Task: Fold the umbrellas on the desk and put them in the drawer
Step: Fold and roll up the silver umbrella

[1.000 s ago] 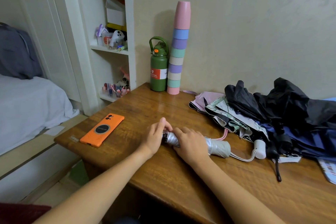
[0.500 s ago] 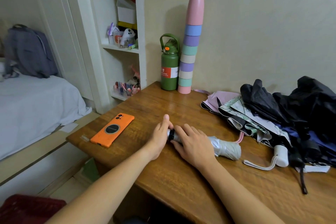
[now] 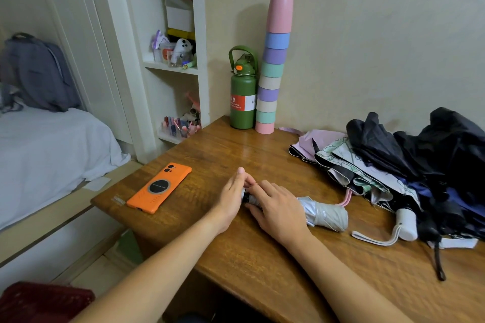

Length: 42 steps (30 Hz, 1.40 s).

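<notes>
Right now my two hands meet over a rolled silver umbrella lying on its side on the wooden desk, close to the front edge. My right hand lies on top of the umbrella's left part, fingers curled down over it and gripping it, so only the wider right end of the roll shows past my wrist. My left hand stands on its edge against the umbrella's dark tip, fingers fairly straight and together, thumb up, the palm pressing against that end rather than wrapping around it.

Just beside the roll, to the right, sits a heap of loose umbrellas: a pale pink one at the back, a white printed one with black lining, then dark navy and black ones piled against the wall. A white handle with a grey wrist strap sticks out of the heap toward me, near the silver roll but not touching it.

To my left an orange phone lies face down on the desk, well apart from my hands. At the back corner a green bottle stands upright, touching a tall stack of pastel cups. Beyond the desk are white shelves and a bed with a grey backpack on it.
</notes>
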Available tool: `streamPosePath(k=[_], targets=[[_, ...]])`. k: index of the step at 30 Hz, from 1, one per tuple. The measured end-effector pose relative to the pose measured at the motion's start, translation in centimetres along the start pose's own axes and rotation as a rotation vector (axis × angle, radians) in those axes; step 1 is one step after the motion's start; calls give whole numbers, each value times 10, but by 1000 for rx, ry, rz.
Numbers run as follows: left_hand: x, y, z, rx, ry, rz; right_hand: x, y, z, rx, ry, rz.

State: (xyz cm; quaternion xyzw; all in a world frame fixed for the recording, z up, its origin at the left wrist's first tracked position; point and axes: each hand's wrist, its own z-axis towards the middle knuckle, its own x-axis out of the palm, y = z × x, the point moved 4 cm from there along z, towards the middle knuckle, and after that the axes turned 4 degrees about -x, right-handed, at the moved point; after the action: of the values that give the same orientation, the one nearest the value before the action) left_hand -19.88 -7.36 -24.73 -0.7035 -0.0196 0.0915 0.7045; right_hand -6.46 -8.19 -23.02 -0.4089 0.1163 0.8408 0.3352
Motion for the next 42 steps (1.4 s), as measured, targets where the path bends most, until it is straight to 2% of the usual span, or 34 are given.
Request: streamPosePath(k=[9,13,17,19,21,23,25,28,31,34,42], targets=[[4,-9,-9,130,131,-2,1,-5,0,-14,-20,87],[6,-11,-10,203,185,67,-5,-9,-1,-7,43,168],[6,-7,-7,261,101,169,-9,-16,-3,107,178,286],[5,-5,-6,273,28,268,-13,-15,-6,90,208,168],[2,-5,-6,266,-47,298,-21,-16,-9,101,167,54],[-5,-5,-5,184,-148,227,-28,-34,-15,254,64,-38],[-14,-2,-5,73,-237,89,-36,-58,-26,502,31,-89],[-17,-3,-4,54,-227,56,-35,-76,-41,798,78,150],[-10,-6,-5,113,-168,180,-35,-72,-40,768,89,151],[-10,-4,-3,195,-208,319,-34,-74,-41,789,32,176],[-10,-4,-3,201,-236,367,-34,-73,-39,751,-3,146]])
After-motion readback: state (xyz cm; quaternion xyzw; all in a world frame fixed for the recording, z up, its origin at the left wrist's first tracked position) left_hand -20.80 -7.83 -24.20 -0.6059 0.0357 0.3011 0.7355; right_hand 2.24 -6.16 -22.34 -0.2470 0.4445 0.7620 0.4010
